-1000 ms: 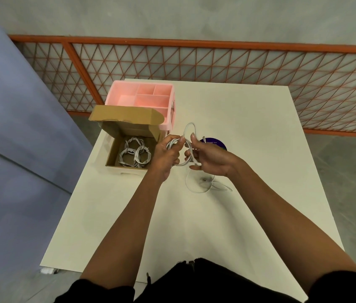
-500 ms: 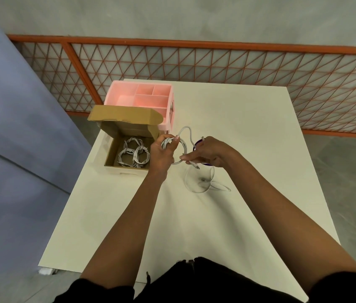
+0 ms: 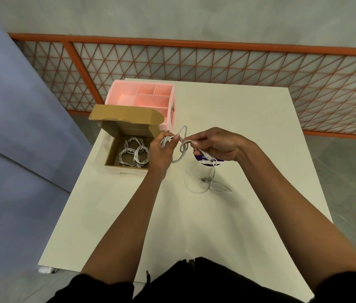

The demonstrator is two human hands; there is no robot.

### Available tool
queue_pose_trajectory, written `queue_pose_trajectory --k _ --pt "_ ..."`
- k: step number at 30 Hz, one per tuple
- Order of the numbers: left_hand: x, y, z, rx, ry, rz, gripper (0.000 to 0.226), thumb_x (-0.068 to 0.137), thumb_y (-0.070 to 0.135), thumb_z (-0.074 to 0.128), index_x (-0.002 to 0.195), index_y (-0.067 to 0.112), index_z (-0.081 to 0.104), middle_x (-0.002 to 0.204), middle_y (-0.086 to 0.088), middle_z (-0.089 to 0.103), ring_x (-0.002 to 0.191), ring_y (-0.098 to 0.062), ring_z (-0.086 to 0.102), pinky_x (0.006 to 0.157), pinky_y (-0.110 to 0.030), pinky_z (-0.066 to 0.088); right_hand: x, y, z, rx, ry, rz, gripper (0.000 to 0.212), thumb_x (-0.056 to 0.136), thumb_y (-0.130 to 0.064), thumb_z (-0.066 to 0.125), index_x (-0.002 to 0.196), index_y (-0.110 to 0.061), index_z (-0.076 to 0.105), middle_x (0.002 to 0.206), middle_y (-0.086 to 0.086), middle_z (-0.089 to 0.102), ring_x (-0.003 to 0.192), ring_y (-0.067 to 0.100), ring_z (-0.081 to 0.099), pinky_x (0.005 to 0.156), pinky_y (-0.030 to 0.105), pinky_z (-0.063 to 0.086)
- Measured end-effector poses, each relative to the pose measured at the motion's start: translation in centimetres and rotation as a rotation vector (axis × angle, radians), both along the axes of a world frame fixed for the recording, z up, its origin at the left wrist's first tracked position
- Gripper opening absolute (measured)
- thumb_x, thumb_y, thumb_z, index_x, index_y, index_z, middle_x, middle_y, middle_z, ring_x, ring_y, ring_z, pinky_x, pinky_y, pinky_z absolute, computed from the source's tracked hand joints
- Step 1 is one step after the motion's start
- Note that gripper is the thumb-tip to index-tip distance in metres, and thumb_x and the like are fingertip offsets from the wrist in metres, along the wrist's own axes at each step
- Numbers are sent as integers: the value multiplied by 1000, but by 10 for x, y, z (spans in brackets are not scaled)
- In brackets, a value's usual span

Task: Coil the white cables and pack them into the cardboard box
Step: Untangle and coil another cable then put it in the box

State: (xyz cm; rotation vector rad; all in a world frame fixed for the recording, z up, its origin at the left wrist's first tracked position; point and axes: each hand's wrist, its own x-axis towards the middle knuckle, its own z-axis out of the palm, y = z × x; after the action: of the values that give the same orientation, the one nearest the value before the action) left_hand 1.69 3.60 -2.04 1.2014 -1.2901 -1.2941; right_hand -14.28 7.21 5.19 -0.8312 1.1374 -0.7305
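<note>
One thin white cable (image 3: 182, 147) hangs half-coiled in loose, uneven loops.

The place looks like a bare industrial or workshop hall. It has a grey concrete floor (image 3: 347, 171) and wall (image 3: 172, 16), an orange railing (image 3: 216, 45) with lattice mesh at twelve o'clock, a blue partition (image 3: 9, 127) at nine o'clock, and one plain white surface (image 3: 249, 138).
</note>
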Motion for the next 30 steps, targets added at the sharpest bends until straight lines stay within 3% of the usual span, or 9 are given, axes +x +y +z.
queue_pose_trajectory --k 3,5,10,13,17,20,23,27,30 --pt "2 -2 -1 -1 -35 -4 15 89 16 65 76 18 57 50 19 54 46 2 43 47 -14 33 -3 -2 5 -84 -53 -47 27 96 8 39 117 8 57 77 3 50 69 11 49 66 15 51" --pt "2 2 -5 26 -37 14 17 88 16 66 74 19 57 49 19 53 45 1 43 46 -14 32 -5 -4 10 -147 -108 -100 25 98 4 36 102 -3 60 80 3 49 73 11 52 76 17 53" --pt "1 6 -9 82 -6 46 15 89 20 65 75 23 58 49 18 52 45 1 42 45 -16 32 -6 -6 14 -156 -153 -200 28 103 -12 32 87 -14 55 87 2 70 94 19 67 83 32 53" --pt "1 3 -8 88 -21 86 16 89 22 65 75 23 58 57 13 53 46 2 42 49 -21 34 -1 -5 11 -98 -53 -254 29 105 -14 28 86 -13 51 65 -2 61 70 13 67 69 27 56" --pt "1 -3 -2 14 -105 88 9 89 22 65 83 17 61 71 9 60 57 9 53 61 -16 42 10 0 6 13 3 -224 30 104 -11 28 83 -12 50 46 -8 41 41 6 46 58 21 56" --pt "3 -8 3 -79 -202 90 11 89 19 65 92 8 64 77 6 61 62 17 54 62 -4 38 18 9 13 71 -110 -82 30 102 -9 29 80 -14 48 45 -9 30 38 6 35 74 23 55" --pt "6 -8 1 -119 -253 93 15 89 21 65 92 7 63 79 3 61 65 10 56 60 -3 37 20 11 22 51 -85 7 31 102 -9 28 79 -14 48 47 -9 27 39 8 30 82 25 53" --pt "14 -11 -2 -86 -296 131 19 89 32 65 91 13 62 81 3 63 73 -8 57 68 -20 45 19 10 27 49 -89 1 29 102 -8 28 81 -12 48 47 -8 27 39 9 30 76 24 55" --pt "21 -9 4 -6 -250 156 17 90 31 62 93 15 58 79 10 59 74 -3 55 69 -21 46 13 8 24 57 -135 -85 27 102 -10 31 82 -12 49 49 -7 28 41 8 31 77 28 58"
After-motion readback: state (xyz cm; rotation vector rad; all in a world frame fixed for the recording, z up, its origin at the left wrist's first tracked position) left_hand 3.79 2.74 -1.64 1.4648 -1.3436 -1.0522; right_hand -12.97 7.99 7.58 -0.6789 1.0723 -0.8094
